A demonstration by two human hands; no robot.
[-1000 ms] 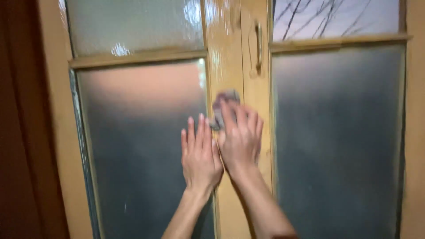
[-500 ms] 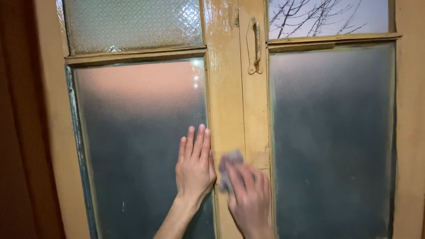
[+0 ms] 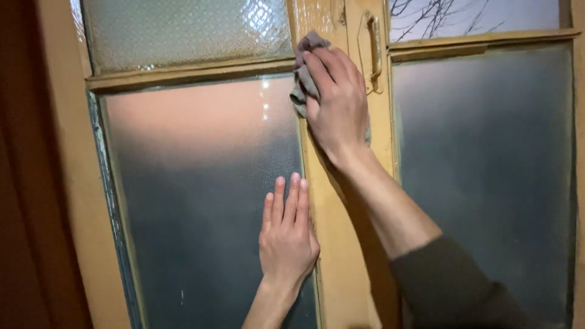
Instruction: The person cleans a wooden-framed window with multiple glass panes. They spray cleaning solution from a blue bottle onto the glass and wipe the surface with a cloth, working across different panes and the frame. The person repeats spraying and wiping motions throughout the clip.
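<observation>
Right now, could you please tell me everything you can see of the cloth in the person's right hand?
The cloth is small, soft and greyish-mauve, bunched into folds. The right hand presses it flat against the glossy yellow-painted centre post of the window, near the top, just left of the metal handle. Most of it is hidden under the palm and fingers; crumpled edges show above the fingertips and to the left, overlapping the frosted pane's edge. Whether it is damp cannot be told.

I see a metal door handle [image 3: 375, 53] on the yellow frame, bare branches [image 3: 436, 15] through the clear upper right pane, a dark curtain [image 3: 24, 183] at far left
</observation>
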